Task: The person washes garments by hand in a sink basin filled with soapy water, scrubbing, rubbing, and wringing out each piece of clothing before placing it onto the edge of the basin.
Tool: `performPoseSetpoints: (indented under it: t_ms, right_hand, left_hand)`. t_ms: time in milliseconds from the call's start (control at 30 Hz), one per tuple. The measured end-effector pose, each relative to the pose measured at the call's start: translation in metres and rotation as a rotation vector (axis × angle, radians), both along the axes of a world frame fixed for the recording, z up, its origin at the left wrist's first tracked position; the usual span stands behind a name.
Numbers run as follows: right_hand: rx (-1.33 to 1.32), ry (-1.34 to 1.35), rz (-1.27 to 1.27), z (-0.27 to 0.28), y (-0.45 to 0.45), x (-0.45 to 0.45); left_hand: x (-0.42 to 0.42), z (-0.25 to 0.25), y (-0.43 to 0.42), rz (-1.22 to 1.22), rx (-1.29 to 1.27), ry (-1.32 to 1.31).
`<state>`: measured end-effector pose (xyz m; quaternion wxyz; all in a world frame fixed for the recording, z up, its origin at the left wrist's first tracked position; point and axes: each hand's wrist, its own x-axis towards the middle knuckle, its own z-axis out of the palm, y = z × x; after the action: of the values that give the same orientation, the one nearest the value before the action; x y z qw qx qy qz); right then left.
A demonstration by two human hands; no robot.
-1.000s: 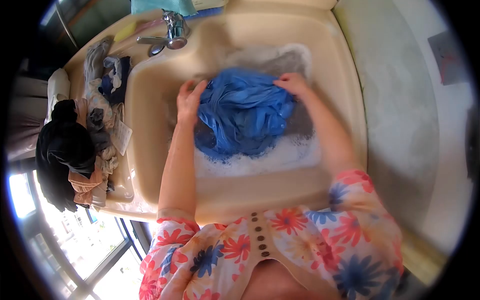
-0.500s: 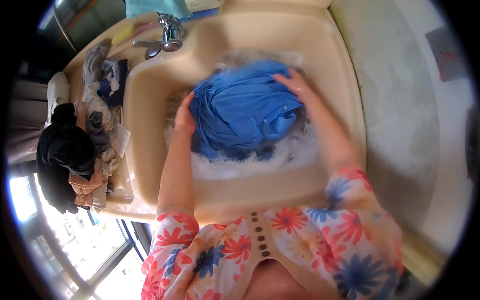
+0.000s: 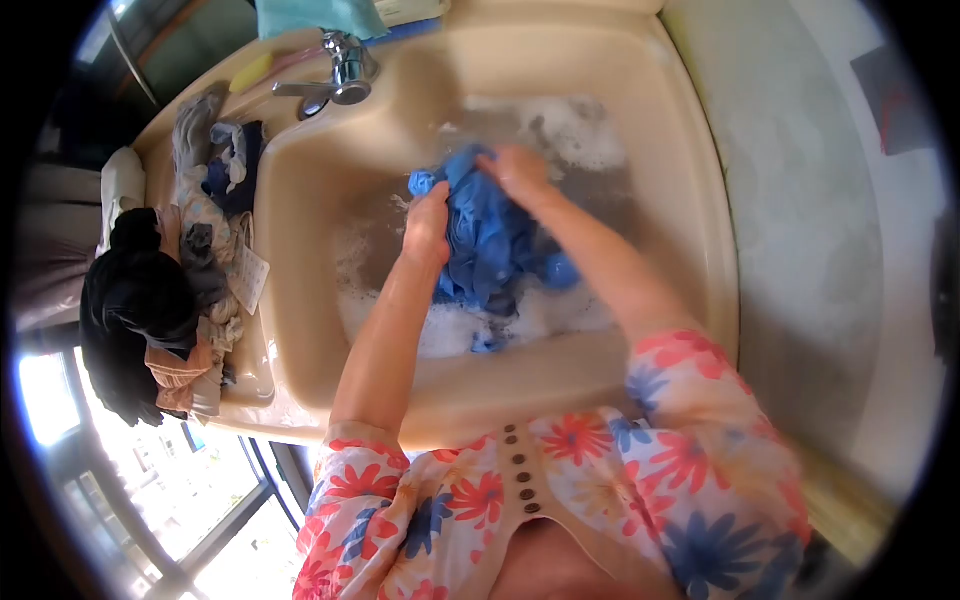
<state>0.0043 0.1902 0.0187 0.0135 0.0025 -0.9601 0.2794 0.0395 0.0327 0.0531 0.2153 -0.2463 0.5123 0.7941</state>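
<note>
A wet blue cloth (image 3: 485, 245) hangs bunched between my hands over soapy water in the beige sink (image 3: 310, 180). My left hand (image 3: 428, 225) is closed around its left side, with a small blue bulge poking out above the fingers. At the upper right of the bundle my right hand (image 3: 515, 172), somewhat blurred, grips the cloth with its fingertips. The lower folds of the cloth reach into white suds (image 3: 560, 310) near the front of the basin.
A chrome faucet (image 3: 348, 75) stands at the back left of the sink. Piled on the left ledge are a black garment (image 3: 140, 300) and several other clothes. Behind the faucet lies a teal cloth (image 3: 320, 15). A pale wall (image 3: 810, 220) borders the right side.
Both hands have come closer together. The blue cloth, spread wide half a second ago, is now gathered into a narrower bunch, and more water and suds show on its right.
</note>
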Motion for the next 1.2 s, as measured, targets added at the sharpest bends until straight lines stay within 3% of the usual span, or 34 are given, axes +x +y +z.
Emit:
performPoseSetpoints:
  t_ms: [67,100,133,167,233,300,367,467,533,567,633,667,767,800,900,967,1033,1067,1100,1167,1200]
  right_hand:
    - [0.037,-0.239,-0.119,0.002,0.051,-0.002]
    - [-0.027,-0.295,-0.171,-0.004,0.085,-0.004]
    - [-0.234,-0.344,-0.255,-0.010,0.116,-0.002]
    - [-0.789,-0.489,-0.411,-0.025,0.139,-0.006]
    - [-0.960,-0.510,-0.578,0.062,0.107,0.018]
    - [-0.479,-0.346,-0.248,-0.067,0.092,-0.008]
    - [0.122,-0.147,0.199,-0.061,0.047,0.006]
    - [-0.582,-0.433,0.148,0.009,0.067,0.017]
    - [-1.035,-0.488,-0.082,-0.018,0.120,0.002]
    - [-1.069,-0.554,-0.246,-0.003,0.128,0.003]
    - [-1.100,-0.460,-0.242,0.004,0.087,0.009]
    - [-0.956,-0.403,-0.093,0.002,0.063,0.010]
    - [-0.571,-0.254,0.214,-0.012,-0.019,0.017]
    - [-0.486,0.026,0.340,0.034,-0.045,0.039]
    - [-0.285,0.439,0.285,0.070,-0.104,0.084]
    - [-0.289,0.438,0.233,0.053,-0.102,0.065]
    - [-0.360,0.111,0.045,0.034,-0.081,0.027]
    - [-0.340,0.052,-0.031,0.023,-0.065,0.014]
    - [-0.322,-0.005,-0.103,0.014,-0.047,0.003]
    - [-0.086,-0.056,-0.127,0.004,-0.004,-0.001]
    - [-0.101,-0.136,-0.163,0.000,0.025,0.000]
  left_hand:
    - [-0.013,0.009,-0.020,-0.050,-0.116,-0.076]
    - [-0.016,0.008,-0.039,-0.022,-0.016,-0.005]
    - [-0.021,-0.013,-0.065,-0.006,-0.033,0.013]
    - [-0.023,-0.033,-0.081,0.005,-0.051,0.029]
    - [-0.014,-0.023,-0.062,0.020,-0.315,0.086]
    - [-0.008,-0.022,-0.036,-0.085,-0.460,0.133]
    - [-0.002,-0.031,-0.016,-0.302,-0.479,0.158]
    - [-0.013,-0.031,-0.053,-0.206,-0.138,0.045]
    - [-0.022,-0.051,-0.096,-0.032,0.129,-0.028]
    - [-0.016,-0.039,-0.092,-0.007,0.155,-0.027]
    - [-0.007,-0.002,-0.063,0.035,0.217,-0.017]
    - [-0.009,-0.019,-0.053,-0.014,0.021,0.048]
    - [-0.005,0.005,-0.031,-0.009,0.295,-0.083]
    - [-0.007,-0.002,-0.033,-0.027,0.338,-0.023]
    - [0.001,-0.024,-0.026,0.036,0.442,-0.071]
    - [0.005,-0.034,-0.024,0.092,0.508,-0.085]
    - [0.009,-0.037,-0.013,0.148,0.590,-0.103]
    - [0.005,-0.009,0.001,0.236,0.140,-0.176]
    - [0.004,-0.006,0.007,0.144,-0.035,-0.157]
    - [-0.007,0.005,0.000,-0.049,-0.032,-0.157]
    - [-0.018,-0.004,-0.018,-0.030,-0.083,-0.122]
